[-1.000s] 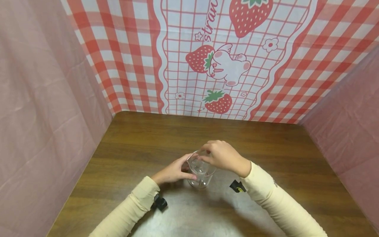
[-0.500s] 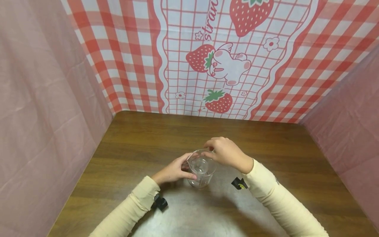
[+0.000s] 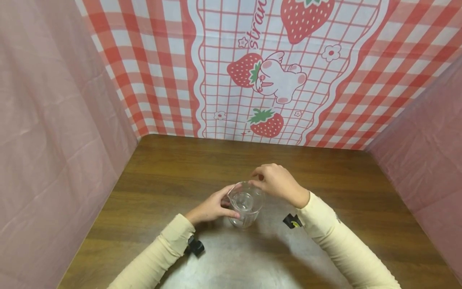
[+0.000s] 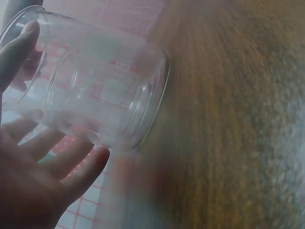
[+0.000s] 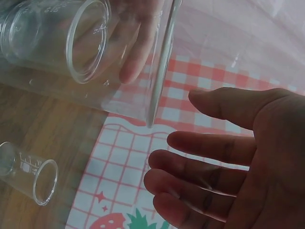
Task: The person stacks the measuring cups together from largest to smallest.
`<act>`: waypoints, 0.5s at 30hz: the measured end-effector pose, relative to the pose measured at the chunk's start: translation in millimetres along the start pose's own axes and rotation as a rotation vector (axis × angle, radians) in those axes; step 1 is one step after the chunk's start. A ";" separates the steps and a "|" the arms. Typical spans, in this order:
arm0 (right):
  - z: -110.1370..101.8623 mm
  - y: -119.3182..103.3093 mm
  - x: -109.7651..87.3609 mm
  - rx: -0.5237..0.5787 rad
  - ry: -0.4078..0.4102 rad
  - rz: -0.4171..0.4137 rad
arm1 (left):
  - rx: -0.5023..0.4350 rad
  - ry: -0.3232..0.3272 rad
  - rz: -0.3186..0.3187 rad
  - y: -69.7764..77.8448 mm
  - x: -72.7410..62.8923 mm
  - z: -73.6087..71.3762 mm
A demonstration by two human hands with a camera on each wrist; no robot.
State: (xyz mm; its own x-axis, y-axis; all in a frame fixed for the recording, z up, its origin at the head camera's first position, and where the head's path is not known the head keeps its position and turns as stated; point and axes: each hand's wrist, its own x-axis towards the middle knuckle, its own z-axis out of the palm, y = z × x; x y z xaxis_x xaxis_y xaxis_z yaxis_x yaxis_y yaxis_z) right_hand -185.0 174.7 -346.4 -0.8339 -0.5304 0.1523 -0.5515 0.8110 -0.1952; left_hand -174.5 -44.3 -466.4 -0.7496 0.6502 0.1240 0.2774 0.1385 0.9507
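A large clear glass beaker (image 3: 250,216) stands upright on the table, and a smaller beaker (image 3: 242,202) sits inside it. My left hand (image 3: 212,206) holds the large beaker from the left, thumb on the near side and fingers on the far side. Just off the rim at the far right is my right hand (image 3: 277,182), its fingers loosely bent and nothing between them. In the right wrist view the thumb and fingers (image 5: 209,148) are apart from the glass. That view also shows another small beaker (image 5: 29,172) on the table; the head view does not show it.
The brown wooden table (image 3: 173,164) has a pale glare patch in front of the beaker. A red-and-white strawberry cloth (image 3: 267,88) hangs behind it. Pink curtains (image 3: 61,120) close off both sides.
My right hand has drawn back from the large beaker's mouth, up and to the right. The left hand keeps its hold. The small beaker inside now shows more plainly.
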 end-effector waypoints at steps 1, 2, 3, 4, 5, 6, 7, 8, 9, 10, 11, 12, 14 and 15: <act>-0.1 0.7 0.3 0.001 0.003 0.005 | 0.000 -0.001 -0.001 0.4 0.2 -0.4; -0.3 1.1 0.6 0.002 0.007 0.009 | -0.001 -0.004 0.000 0.7 0.3 -0.8; -0.5 1.6 0.9 0.004 0.011 0.014 | 0.000 -0.005 0.002 0.7 0.5 -1.2; -0.6 2.1 1.1 0.004 0.016 0.018 | 0.001 -0.007 0.005 0.7 0.5 -1.5; -0.5 2.7 1.3 0.005 0.019 0.025 | 0.000 -0.008 0.007 0.5 0.6 -1.8; -0.2 3.5 1.6 0.007 0.021 0.033 | 0.000 -0.010 0.010 0.3 0.7 -2.0; 0.2 4.3 1.8 0.008 0.022 0.043 | -0.002 -0.012 0.014 0.0 0.8 -2.0; 0.7 5.0 1.9 0.006 0.021 0.052 | -0.005 -0.013 0.016 -0.4 0.9 -1.9; 1.4 5.9 2.0 0.005 0.019 0.062 | -0.005 -0.014 0.018 -0.8 1.0 -1.7; 2.0 6.8 1.9 0.005 0.014 0.073 | -0.008 -0.016 0.019 -1.3 1.1 -1.5; 2.8 7.6 2.0 0.009 0.010 0.085 | -0.009 -0.017 0.018 -1.7 1.1 -1.2; 3.5 8.4 1.9 0.009 0.007 0.091 | -0.006 -0.019 0.022 -2.2 1.0 -0.9; 4.4 9.5 1.9 0.011 0.002 0.100 | -0.005 -0.020 0.019 -2.8 1.1 -0.4; 4.6 10.0 2.0 0.015 0.003 0.103 | -0.004 -0.021 0.016 -2.8 1.0 -0.3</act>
State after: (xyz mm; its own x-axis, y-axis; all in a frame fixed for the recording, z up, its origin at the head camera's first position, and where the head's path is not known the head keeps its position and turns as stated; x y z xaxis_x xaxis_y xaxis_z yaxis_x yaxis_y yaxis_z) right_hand -192.3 180.5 -352.5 -0.8864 -0.4434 0.1334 -0.4627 0.8577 -0.2240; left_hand -176.2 -44.3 -468.9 -0.7322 0.6679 0.1337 0.2874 0.1250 0.9496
